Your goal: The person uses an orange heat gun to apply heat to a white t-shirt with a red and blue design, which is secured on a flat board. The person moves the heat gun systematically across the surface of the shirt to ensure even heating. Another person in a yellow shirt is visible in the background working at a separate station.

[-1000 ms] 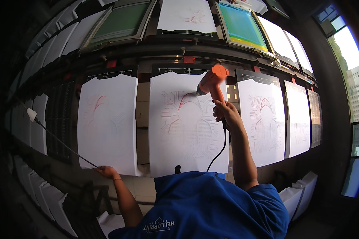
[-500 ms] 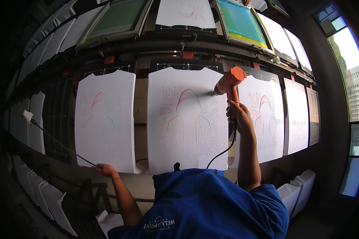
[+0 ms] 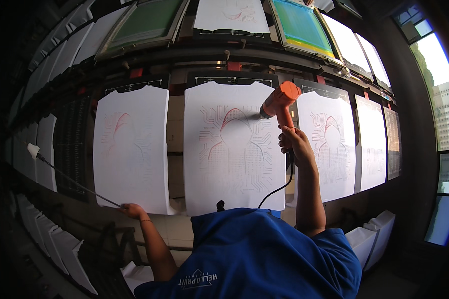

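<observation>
My right hand (image 3: 298, 143) is closed round the handle of an orange heat gun (image 3: 283, 105). Its nozzle points left over a white shirt piece (image 3: 234, 192), apart from the cloth. Thin red and grey lines on that piece form a hooded figure with circuit-like traces. A black cord (image 3: 290, 172) runs from the gun's handle down toward my body. At the left, my left hand (image 3: 133, 211) grips a dark cable (image 3: 80, 180) by the lower edge of another printed white piece (image 3: 129, 182). The cable stretches up-left to a white connector (image 3: 33, 150).
Similar white pieces lie on black boards in a row, one (image 3: 329, 169) to the right. Beyond a dark rail (image 3: 194, 56) stand a green framed screen (image 3: 144, 25) and a blue-green one (image 3: 304, 30), where another person's hand (image 3: 309, 2) shows. Windows (image 3: 436, 94) are at far right.
The heat gun and my right hand have shifted slightly left over the middle piece. The white connector has moved a little left and down. My left hand still grips the cable.
</observation>
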